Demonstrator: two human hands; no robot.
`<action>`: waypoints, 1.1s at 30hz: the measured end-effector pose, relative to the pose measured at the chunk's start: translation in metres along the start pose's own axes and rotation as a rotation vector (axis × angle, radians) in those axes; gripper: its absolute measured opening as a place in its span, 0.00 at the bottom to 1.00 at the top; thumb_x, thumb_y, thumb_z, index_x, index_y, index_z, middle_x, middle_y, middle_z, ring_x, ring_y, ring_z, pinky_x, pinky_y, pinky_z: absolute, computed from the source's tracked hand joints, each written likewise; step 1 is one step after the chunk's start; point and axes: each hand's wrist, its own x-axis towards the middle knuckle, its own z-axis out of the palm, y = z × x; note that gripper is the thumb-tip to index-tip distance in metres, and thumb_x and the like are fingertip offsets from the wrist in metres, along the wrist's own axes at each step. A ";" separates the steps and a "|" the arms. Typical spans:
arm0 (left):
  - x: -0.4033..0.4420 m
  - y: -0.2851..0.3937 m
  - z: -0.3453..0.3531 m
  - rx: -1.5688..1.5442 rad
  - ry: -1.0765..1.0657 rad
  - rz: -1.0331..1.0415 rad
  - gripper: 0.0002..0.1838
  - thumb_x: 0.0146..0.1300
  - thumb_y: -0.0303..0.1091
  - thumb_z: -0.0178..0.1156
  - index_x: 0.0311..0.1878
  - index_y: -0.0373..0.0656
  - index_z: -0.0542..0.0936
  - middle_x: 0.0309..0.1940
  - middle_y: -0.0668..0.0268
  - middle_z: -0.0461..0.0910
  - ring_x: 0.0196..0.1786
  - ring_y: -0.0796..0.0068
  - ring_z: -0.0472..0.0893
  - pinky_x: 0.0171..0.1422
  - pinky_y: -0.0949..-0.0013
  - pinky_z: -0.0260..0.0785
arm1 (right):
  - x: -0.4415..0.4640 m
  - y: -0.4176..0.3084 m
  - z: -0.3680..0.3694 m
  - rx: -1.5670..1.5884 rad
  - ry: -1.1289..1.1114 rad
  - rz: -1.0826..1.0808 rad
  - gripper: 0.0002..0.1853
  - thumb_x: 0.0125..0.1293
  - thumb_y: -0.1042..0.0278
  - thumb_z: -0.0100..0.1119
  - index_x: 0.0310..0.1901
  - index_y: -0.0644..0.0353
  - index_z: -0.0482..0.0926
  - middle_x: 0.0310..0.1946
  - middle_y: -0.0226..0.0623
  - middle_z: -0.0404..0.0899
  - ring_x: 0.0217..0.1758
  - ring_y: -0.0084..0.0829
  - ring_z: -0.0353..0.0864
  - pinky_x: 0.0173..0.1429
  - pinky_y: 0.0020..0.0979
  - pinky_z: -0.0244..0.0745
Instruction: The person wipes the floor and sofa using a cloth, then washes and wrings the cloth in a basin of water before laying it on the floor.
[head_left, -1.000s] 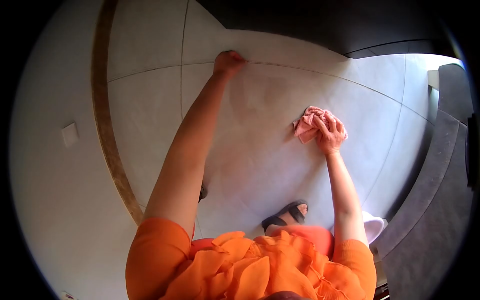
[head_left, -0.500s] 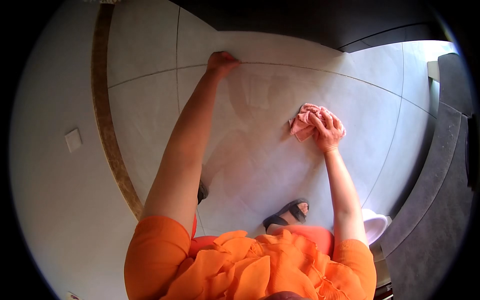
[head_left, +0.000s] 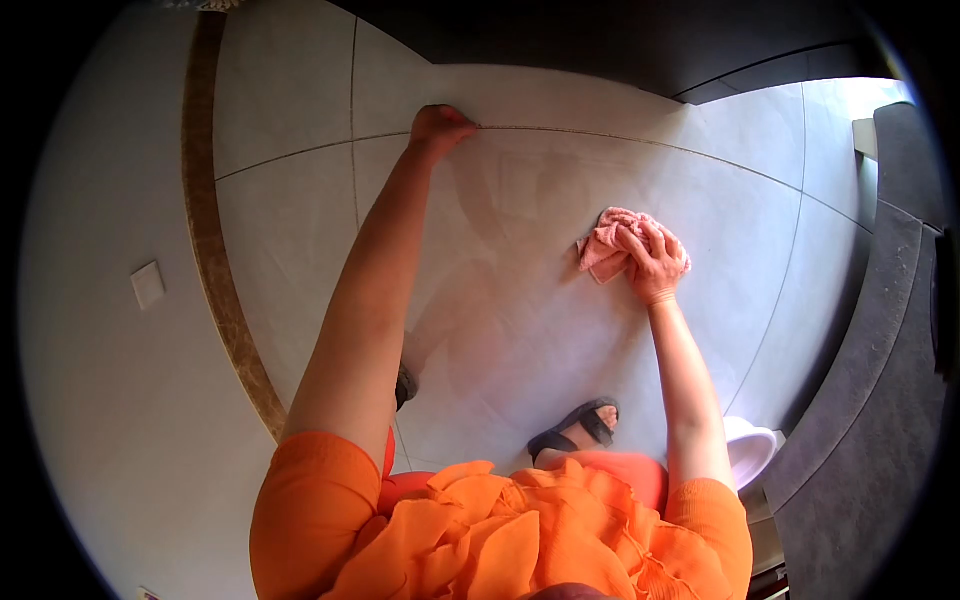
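Observation:
My right hand is pressed down over a crumpled pink cloth on the pale tiled floor, with its fingers bent into the fabric. Farther forward and to the left, my left hand is closed beside a grout line between tiles. Its fingertips point toward the line, and whatever they may hold is too small or hidden to name. The two hands are well apart.
A dark piece of furniture spans the far side. Grey upholstered furniture stands at the right, near a white basin. A brown strip borders the floor at left. A black sandal is below.
Compared with a second ago, the view has shifted slightly. My left hand has moved a little leftward along the grout line. My right hand stays on the cloth.

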 end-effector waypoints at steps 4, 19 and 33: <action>0.000 0.006 0.000 0.096 0.012 -0.014 0.10 0.47 0.34 0.71 0.26 0.39 0.81 0.21 0.67 0.78 0.25 0.78 0.75 0.31 0.73 0.69 | 0.002 0.000 0.000 0.010 0.004 0.000 0.16 0.51 0.67 0.57 0.43 0.37 0.82 0.47 0.28 0.76 0.51 0.37 0.74 0.52 0.39 0.71; 0.004 0.013 -0.001 0.105 0.006 -0.059 0.13 0.46 0.37 0.73 0.24 0.39 0.80 0.21 0.66 0.79 0.24 0.77 0.77 0.29 0.74 0.70 | 0.001 0.005 0.003 0.015 -0.009 0.009 0.19 0.49 0.67 0.59 0.44 0.34 0.81 0.48 0.24 0.75 0.52 0.35 0.73 0.54 0.38 0.69; 0.001 0.015 -0.001 0.144 0.006 -0.077 0.14 0.44 0.39 0.73 0.26 0.40 0.80 0.22 0.65 0.80 0.27 0.76 0.78 0.33 0.73 0.71 | -0.005 0.005 -0.001 0.024 -0.031 0.029 0.22 0.47 0.68 0.61 0.46 0.33 0.80 0.52 0.24 0.75 0.54 0.36 0.73 0.56 0.39 0.69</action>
